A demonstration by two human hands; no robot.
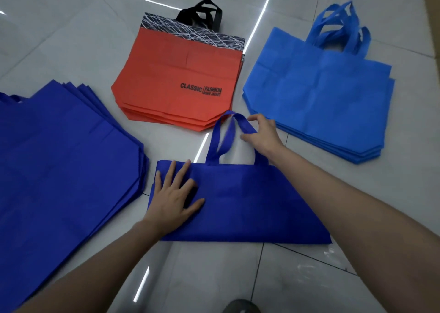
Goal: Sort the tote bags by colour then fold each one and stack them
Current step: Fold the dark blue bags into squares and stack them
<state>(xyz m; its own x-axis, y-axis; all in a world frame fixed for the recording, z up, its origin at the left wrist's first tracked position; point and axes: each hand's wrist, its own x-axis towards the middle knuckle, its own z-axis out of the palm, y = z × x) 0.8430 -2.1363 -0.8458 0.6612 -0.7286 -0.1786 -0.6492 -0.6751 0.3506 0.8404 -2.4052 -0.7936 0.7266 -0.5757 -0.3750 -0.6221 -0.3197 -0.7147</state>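
Head view. Dark blue tote bag (pixel 238 205), folded into a low wide strip, flat on the tiled floor (pixel 71 39), centre foreground. Left hand (pixel 176 193) laid flat on its left end, fingers straight and spread, pressing down. Right hand (pixel 262 134) at the bag's handle (pixel 217 143), fingers and thumb pinching the strap loop beyond the top edge. 3 sorted stacks around: dark blue stack (pixel 59 158) at left, orange stack (pixel 176 81) behind centre, light blue stack (pixel 319 93) at right, all apart from each other.
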